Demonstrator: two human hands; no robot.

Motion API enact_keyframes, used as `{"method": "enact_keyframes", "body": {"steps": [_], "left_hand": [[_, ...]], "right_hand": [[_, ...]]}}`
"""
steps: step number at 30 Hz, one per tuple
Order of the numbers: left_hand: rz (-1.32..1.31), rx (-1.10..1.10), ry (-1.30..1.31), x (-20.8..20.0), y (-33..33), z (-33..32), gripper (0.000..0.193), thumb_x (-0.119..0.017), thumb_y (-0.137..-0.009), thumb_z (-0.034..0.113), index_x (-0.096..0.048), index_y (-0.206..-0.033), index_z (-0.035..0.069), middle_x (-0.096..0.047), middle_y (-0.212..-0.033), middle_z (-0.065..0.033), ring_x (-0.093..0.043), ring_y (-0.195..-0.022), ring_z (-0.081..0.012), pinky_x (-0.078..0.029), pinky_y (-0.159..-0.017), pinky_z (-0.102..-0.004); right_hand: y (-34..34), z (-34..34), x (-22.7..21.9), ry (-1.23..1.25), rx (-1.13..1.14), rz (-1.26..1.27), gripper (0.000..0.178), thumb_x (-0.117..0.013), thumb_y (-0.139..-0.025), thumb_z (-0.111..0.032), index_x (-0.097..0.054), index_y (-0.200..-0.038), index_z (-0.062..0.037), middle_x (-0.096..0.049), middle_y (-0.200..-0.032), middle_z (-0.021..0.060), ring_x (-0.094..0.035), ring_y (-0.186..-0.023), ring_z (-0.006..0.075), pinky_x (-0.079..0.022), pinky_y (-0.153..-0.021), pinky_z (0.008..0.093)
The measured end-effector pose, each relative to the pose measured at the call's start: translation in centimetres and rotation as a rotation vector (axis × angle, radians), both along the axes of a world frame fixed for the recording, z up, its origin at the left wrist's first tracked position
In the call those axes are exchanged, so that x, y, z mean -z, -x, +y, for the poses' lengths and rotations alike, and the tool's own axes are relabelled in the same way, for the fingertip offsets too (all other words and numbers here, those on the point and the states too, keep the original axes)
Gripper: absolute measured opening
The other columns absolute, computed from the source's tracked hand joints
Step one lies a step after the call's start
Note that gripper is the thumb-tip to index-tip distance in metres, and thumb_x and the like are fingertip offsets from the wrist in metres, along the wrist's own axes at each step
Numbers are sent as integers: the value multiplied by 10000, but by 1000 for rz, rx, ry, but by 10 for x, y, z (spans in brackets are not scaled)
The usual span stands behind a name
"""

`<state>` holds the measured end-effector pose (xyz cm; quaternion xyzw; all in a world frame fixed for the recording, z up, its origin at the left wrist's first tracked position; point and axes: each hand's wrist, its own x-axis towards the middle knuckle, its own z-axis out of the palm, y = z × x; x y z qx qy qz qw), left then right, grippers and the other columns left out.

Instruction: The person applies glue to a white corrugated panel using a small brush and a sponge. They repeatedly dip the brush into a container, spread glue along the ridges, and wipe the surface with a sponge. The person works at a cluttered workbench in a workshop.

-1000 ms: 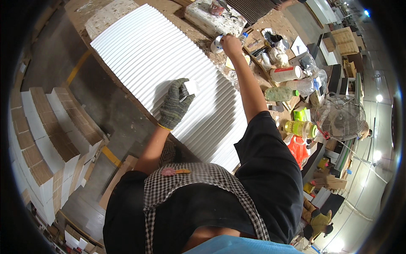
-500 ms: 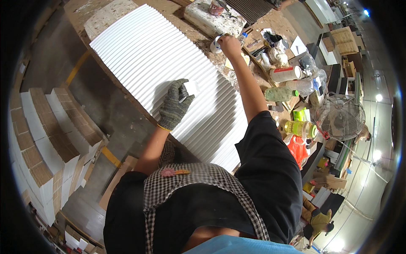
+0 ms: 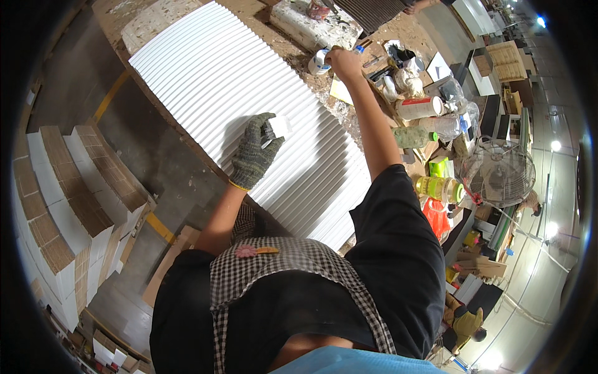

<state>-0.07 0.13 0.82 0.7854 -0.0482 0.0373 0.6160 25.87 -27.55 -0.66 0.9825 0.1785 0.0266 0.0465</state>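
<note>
White ridged strips (image 3: 249,81), lying side by side, form a wide panel across the workbench. My left hand (image 3: 254,149), in a grey knitted glove, is closed on a small white block-like piece (image 3: 280,127) just above the panel. Beyond the panel's right edge, my bare right hand (image 3: 344,62) reaches to a small white tub (image 3: 318,63). Its fingers are bent together at the tub's rim. Whatever they pinch, if anything, is hidden behind them.
Bottles, a white canister (image 3: 418,108), a green-capped bottle (image 3: 413,138) and plastic bags crowd the bench's right side. A caged fan (image 3: 498,171) stands beyond. A paint-smeared white slab (image 3: 311,28) lies at the back. Stacked boards (image 3: 75,187) stand on the floor at left.
My right hand has shifted slightly to the right and up at the tub, showing more of the tub. My left hand keeps its hold on the white piece, almost unmoved.
</note>
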Motion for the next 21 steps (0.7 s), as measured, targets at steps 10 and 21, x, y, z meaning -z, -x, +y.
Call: {"method": "enact_keyframes", "body": {"steps": [10, 21], "left_hand": [[-72, -11, -33, 1, 2, 0, 525, -776, -863, 52, -554, -1339, 58, -614, -1198, -110, -622, -1076, -212, -526, -945, -359], [18, -47, 224, -2, -3, -3, 570, -776, -874, 17, -512, -1378, 55, -601, -1274, -90, -593, -1169, -196, -505, -1024, -355]], "right_hand": [[-1, 4, 24, -116, 229, -168, 165, -705, -876, -274, -802, -886, -142, -747, -861, 122, -724, -749, 332, -577, -698, 466], [15, -4, -32, -308, 142, -256, 172, -698, -902, -272, -817, -910, -148, -740, -916, 99, -716, -777, 328, -572, -701, 434]]}}
